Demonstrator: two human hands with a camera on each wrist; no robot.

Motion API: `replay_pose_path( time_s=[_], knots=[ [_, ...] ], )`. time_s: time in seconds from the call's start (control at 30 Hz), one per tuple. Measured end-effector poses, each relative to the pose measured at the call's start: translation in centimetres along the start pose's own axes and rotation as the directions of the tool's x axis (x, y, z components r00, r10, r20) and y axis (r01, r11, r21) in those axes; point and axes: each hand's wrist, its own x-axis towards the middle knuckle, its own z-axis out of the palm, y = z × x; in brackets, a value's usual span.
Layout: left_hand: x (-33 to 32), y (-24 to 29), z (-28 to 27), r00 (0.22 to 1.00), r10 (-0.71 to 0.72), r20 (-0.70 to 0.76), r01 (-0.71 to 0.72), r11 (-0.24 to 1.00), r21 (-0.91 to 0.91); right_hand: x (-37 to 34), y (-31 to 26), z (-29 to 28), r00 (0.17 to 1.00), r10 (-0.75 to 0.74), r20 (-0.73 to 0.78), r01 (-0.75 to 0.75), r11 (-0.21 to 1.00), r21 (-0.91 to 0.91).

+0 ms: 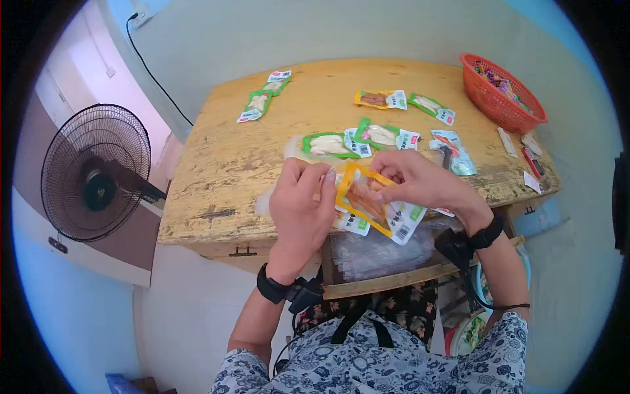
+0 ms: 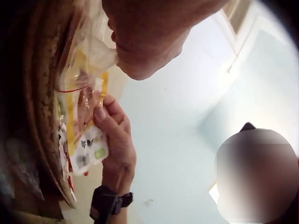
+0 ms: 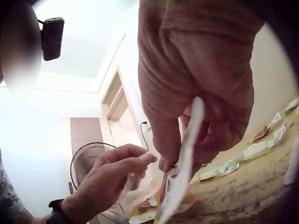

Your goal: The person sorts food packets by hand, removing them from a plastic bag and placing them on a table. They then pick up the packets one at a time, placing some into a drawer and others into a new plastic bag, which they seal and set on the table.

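Note:
My right hand (image 1: pixel 423 180) pinches a yellow-edged food packet (image 1: pixel 367 200), its clear window showing brown pieces and its white end printed with a barcode. Close beside it, my left hand (image 1: pixel 302 200) has thumb and fingers curled on a clear plastic bag (image 2: pixel 100 58). That bag has a thin red line and overlaps the packet in the left wrist view. In the right wrist view, the packet (image 3: pixel 180 191) appears edge-on below the right fingers. Below the hands lies another white-ended packet (image 1: pixel 352 223), partly covered.
Several green-edged packets (image 1: pixel 326 144) lie across the wooden table (image 1: pixel 216 164). A red basket (image 1: pixel 505 98) of colourful wrappers stands at the back right. An open drawer (image 1: pixel 387 253) full of clear bags juts toward the body. A fan (image 1: pixel 98 174) stands left.

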Motion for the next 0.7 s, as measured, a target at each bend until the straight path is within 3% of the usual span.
replay_pose_path(
  time_s=[0.03, 0.2, 0.23, 0.33, 0.43, 0.47, 0.53, 0.57, 0.63, 0.7],
  knots=[
    [0.2, 0.4, -0.2, 0.999, 0.047, -0.022, -0.045, 0.995, 0.084, 0.1, 0.0, -0.1, 0.999, 0.015, 0.035, -0.013, 0.998, -0.062],
    [-0.2, 1.6, -0.2, 0.998, -0.027, 0.059, 0.03, 0.998, -0.057, 2.0, -0.4, 1.8, 0.998, -0.026, 0.058, 0.021, 0.996, 0.083],
    [-0.4, 1.9, -0.1, 0.998, -0.019, 0.064, 0.023, 0.998, -0.062, 2.9, 0.3, 2.5, 0.998, -0.054, 0.037, 0.05, 0.995, 0.09],
    [-0.7, 1.8, 0.6, 0.996, -0.005, 0.085, 0.012, 0.997, -0.077, 5.5, 3.1, 5.9, 0.967, -0.12, -0.223, 0.17, 0.96, 0.22],
    [-0.8, 0.2, 0.9, 1.0, -0.028, 0.01, 0.029, 0.993, -0.113, 3.8, 1.1, 6.0, 0.96, -0.023, -0.278, 0.116, 0.939, 0.323],
    [-1.1, -0.3, 1.0, 0.992, -0.125, 0.031, 0.128, 0.971, -0.201, 3.2, 0.4, 5.5, 0.958, 0.006, -0.288, 0.107, 0.921, 0.374],
    [-1.8, -1.0, 1.1, 0.947, -0.305, 0.097, 0.319, 0.872, -0.37, 2.0, -0.5, 3.3, 0.961, 0.045, -0.272, 0.055, 0.936, 0.349],
    [-1.7, -1.0, 1.1, 0.968, -0.241, 0.067, 0.25, 0.911, -0.327, 1.7, -0.5, 2.0, 0.962, 0.065, -0.265, 0.029, 0.942, 0.334],
    [-1.4, -0.8, 1.0, 0.994, -0.105, 0.019, 0.106, 0.967, -0.231, 2.0, 0.7, -0.7, 0.916, 0.015, -0.401, 0.019, 0.997, 0.081],
    [-1.4, -1.0, 1.2, 0.997, -0.065, 0.036, 0.07, 0.981, -0.18, 3.0, 2.8, -3.9, 0.884, -0.038, -0.466, -0.032, 0.989, -0.143]
  ],
)
